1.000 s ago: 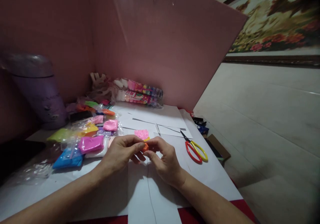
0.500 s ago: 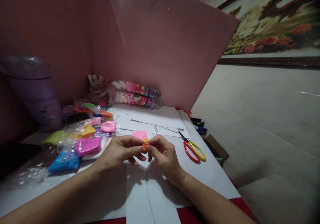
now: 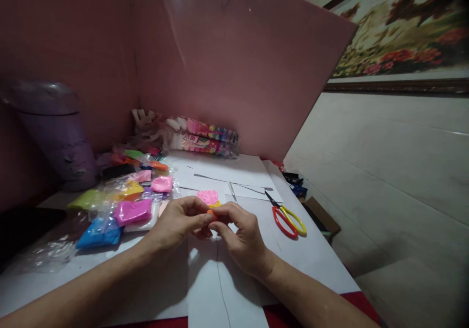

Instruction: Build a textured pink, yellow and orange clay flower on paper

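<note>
A small lump of orange clay [image 3: 211, 212] is held up over the white paper, mostly covered by fingers. My left hand [image 3: 183, 220] pinches it between thumb and forefinger. From the other side, my right hand [image 3: 238, 230] has its forefinger against the lump and its thumb just below, fingers curled. Just behind the hands lies a pink clay piece [image 3: 207, 197] with a ridged surface, and a bit of yellow clay [image 3: 217, 204] shows at its lower edge. Scissors [image 3: 287, 220] with one red and one yellow handle rest to the right of my right hand.
Bagged clay packets, including a magenta one [image 3: 132, 212] and a blue one [image 3: 98, 233], crowd the left. A purple tumbler [image 3: 60, 142] stands behind them. Packaged colour sticks [image 3: 205, 137] lie by the pink board [image 3: 238, 74]. A slim pen-like tool [image 3: 232, 191] lies on the paper.
The right thumb has slid down off the orange clay, and less of the clay shows between the fingers. The whole view has shifted slightly.
</note>
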`<action>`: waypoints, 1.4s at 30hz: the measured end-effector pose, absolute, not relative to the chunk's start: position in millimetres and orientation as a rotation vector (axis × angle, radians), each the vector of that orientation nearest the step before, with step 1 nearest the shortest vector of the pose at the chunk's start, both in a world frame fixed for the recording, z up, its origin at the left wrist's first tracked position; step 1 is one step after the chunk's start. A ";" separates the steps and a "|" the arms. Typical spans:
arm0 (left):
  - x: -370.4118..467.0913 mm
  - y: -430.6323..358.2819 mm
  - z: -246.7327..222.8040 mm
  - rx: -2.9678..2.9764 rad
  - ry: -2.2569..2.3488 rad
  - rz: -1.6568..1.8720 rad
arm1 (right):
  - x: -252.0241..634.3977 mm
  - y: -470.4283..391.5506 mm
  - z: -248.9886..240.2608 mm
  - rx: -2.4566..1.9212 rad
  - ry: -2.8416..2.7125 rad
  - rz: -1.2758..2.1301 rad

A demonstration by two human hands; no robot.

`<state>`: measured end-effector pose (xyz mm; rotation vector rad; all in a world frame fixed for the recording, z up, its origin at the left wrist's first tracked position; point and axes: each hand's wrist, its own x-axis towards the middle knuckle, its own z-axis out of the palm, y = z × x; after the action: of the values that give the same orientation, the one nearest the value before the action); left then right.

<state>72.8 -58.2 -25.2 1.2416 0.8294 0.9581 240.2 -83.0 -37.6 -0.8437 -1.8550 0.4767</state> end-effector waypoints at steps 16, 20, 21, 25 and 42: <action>73.1 -60.1 -25.8 1.092 0.829 0.882 | 240.5 -81.2 -38.9 -0.877 -1.716 0.704; 74.4 -60.0 -27.5 1.115 0.850 0.918 | 240.1 -80.9 -39.3 -0.892 -1.749 0.664; 74.9 -60.2 -27.8 1.115 0.856 0.932 | 240.0 -80.9 -39.5 -0.899 -1.758 0.652; 76.5 -62.2 -28.2 1.101 0.840 0.968 | 240.0 -79.5 -41.2 -0.912 -1.705 0.703; 74.0 -63.4 -24.6 1.118 0.898 1.046 | 240.7 -82.2 -40.6 -0.721 -1.840 0.480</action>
<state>74.0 -63.4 -24.6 1.1183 0.8981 1.0465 240.7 -82.2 -40.6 -0.7208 -1.8404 0.4801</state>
